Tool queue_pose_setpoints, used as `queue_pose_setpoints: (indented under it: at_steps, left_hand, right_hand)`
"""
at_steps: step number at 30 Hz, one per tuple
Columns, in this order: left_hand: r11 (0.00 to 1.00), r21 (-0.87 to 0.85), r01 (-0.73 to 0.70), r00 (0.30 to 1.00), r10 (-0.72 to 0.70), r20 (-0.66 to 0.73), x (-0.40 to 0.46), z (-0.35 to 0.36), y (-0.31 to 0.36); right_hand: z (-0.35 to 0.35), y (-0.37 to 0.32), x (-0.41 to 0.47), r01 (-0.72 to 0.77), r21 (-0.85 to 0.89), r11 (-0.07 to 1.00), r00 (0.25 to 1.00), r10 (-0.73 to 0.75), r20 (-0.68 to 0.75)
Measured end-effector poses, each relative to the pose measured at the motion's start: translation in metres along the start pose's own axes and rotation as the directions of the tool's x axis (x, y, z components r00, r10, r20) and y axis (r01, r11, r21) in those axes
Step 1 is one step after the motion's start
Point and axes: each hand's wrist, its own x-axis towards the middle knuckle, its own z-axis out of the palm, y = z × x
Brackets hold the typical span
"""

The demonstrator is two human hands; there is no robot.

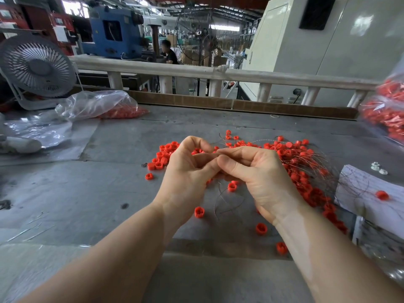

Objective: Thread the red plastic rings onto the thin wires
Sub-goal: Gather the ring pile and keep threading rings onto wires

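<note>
Several red plastic rings (pixel 166 153) lie scattered on the grey table (pixel 109 193), with a denser heap (pixel 306 171) tangled in thin wires (pixel 341 178) to the right. My left hand (pixel 188 171) and my right hand (pixel 258 173) meet above the middle of the pile, fingers curled. Their fingertips touch at a thin wire (pixel 227 151) that my right hand pinches. My left hand's fingers curl toward that wire; what they hold is hidden. A loop of wire (pixel 220 200) hangs below the hands. Single rings (pixel 199 212) lie near my wrists.
A clear bag of red rings (pixel 105 106) lies at the back left beside a white desk fan (pixel 37 68). More bagged rings (pixel 389 114) stand at the right edge. White paper (pixel 367 191) with a ring on it lies right. A railing (pixel 196 73) borders the table's far side.
</note>
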Motion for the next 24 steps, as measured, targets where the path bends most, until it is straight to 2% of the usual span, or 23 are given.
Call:
queue_pose_setpoints:
  at_steps: [9, 17, 24]
  left_hand:
    - [1.000, 0.021, -0.006, 1.000, 0.006, 0.029, -0.0063, 0.0072, 0.0056]
    - [0.989, 0.140, -0.050, 0.998, 0.043, 0.050, -0.0052, 0.0073, 0.0015]
    - [0.995, 0.101, -0.026, 1.000, 0.025, 0.014, -0.0040, 0.0062, 0.0032]
  right_hand:
    - [0.0028, -0.0008, -0.0015, -0.042, -0.010, 0.999, 0.997, 0.041, -0.066]
    - [0.0055, 0.0024, 0.0011, 0.036, 0.047, 0.998, 0.996, -0.032, -0.082]
    - [0.0056, 0.0031, 0.0012, -0.011, 0.010, 1.000, 0.999, 0.011, -0.051]
